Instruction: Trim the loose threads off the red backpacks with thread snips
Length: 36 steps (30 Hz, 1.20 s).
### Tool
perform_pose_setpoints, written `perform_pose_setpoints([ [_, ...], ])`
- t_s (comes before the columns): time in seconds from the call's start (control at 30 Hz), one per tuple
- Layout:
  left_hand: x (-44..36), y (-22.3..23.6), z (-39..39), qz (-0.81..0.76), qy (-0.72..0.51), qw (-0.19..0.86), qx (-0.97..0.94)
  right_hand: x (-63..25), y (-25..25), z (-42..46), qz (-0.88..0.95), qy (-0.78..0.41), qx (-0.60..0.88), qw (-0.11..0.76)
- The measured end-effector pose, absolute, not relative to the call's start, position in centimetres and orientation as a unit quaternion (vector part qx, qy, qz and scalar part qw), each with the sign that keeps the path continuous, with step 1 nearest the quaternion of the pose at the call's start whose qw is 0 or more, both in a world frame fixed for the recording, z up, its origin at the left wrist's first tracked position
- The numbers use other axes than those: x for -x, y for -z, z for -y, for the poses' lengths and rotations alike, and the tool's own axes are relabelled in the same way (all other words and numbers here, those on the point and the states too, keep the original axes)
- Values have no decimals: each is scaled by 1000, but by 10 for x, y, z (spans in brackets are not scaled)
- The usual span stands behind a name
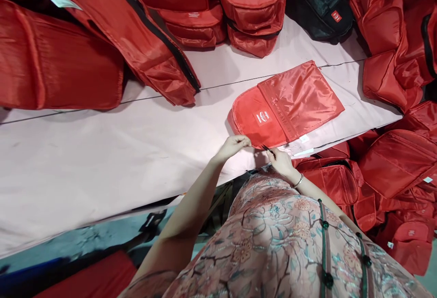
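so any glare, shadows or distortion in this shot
Head view: a bright patch washes out the pale cloth left of the red bag piece; sheen streaks that piece's glossy end, and a soft shadow hugs its rounded one; the black backpack loses detail in its dark folds; the cloth's near edge looks bowed, probably from a wide lens.

The panel (287, 104) lies on the table (85, 152), right of centre and close to the near edge, with the left hand (237, 143) at its near side and the right hand (282, 161) just to the right, the tool (270, 150) in its fingers at the panel's edge. Behind the panel, backpacks (254, 11) stretch from the left along the table's far side to a pile (382, 29) at the right. A heap (396, 166) lies past the near edge, right of the right hand.
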<state>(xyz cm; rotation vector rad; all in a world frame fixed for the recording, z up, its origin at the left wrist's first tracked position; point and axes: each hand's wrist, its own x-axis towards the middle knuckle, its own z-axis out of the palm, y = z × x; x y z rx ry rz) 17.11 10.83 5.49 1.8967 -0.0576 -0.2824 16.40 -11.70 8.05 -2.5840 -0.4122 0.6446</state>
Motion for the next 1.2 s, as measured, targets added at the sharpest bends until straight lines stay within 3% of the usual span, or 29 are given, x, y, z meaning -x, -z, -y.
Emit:
perform_pose_setpoints([
  [0.2, -160, -34, -102, 170, 38, 290, -941, -167, -67, 131, 87, -195, 923, 320],
  [0.57, -159, -27, -94, 208, 20, 195, -958, -168, -65, 140, 76, -152, 900, 402],
  [0.87, -128, -50, -39, 220, 38, 264, -939, -171, -62, 151, 55, -118, 888, 442],
  [1.2, -131, -48, -39, -24, 59, 439, -896, -159, -56, 172, 33, -121, 902, 414],
])
